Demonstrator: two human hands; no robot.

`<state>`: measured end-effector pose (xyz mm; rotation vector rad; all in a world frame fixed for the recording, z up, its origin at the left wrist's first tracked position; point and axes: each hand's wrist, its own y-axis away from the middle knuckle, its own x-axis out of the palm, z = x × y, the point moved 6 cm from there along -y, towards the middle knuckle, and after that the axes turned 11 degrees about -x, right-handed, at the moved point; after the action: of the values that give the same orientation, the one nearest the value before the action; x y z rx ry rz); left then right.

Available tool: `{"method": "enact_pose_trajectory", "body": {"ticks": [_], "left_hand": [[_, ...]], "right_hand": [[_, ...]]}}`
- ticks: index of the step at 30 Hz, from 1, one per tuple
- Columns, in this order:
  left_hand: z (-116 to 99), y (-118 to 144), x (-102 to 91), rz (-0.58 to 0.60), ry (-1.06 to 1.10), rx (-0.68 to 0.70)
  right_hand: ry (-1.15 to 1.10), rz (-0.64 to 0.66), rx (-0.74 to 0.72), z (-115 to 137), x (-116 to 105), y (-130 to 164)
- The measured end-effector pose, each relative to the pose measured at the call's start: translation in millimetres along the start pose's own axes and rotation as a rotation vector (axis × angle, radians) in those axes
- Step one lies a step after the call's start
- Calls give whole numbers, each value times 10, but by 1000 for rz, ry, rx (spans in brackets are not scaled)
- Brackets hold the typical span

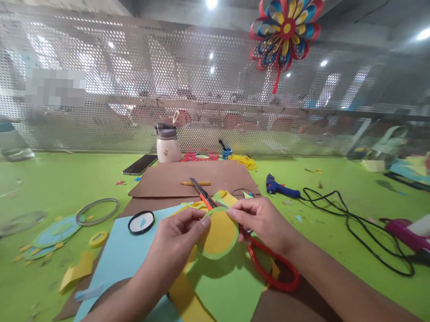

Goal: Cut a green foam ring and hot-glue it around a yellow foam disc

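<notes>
Beyond yellow disc (220, 232), stick (221, 144) in pot (227, 154)

The paper disc (220, 232) looks smooth and matt.

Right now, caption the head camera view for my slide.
Left hand and right hand hold a green-rimmed yellow disc over green paper, beside red-handled scissors.

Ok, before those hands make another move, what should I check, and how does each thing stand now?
1. Left hand gripping the green disc: ok, at its left edge.
2. Right hand steadying it: ok, at the upper right edge.
3. Yellow circle inside the green rim: ok.
4. Yellow circle stuck down: cannot tell.
5. Red scissors well away from the right hand: not ok, close by.
6. Blue glue gun hot: cannot tell.
</notes>
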<state>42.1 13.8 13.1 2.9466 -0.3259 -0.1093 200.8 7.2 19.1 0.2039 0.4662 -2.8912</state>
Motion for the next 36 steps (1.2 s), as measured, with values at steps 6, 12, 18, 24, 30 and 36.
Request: {"method": "enact_pose_trajectory", "body": {"ticks": [6,12,18,24,30,36], "left_hand": [[-25,40,6,-13,35,-6],[-24,28,-7,-20,-19,24],[20,-30,-21,12,-57,0],[33,-28,7,59,-12,-2],[24,-33,3,102,17,1],[-132,38,-26,-8,-22,126]], "right_hand": [[24,1,-13,24,-7,12],[28,0,-13,25,-8,4],[26,-2,-13,30,-3,18],[-8,-10,-18,45,-14,15],[-64,-89,-10,24,-64,-9],[-38,-173,-27,57,-176,-44]]}}
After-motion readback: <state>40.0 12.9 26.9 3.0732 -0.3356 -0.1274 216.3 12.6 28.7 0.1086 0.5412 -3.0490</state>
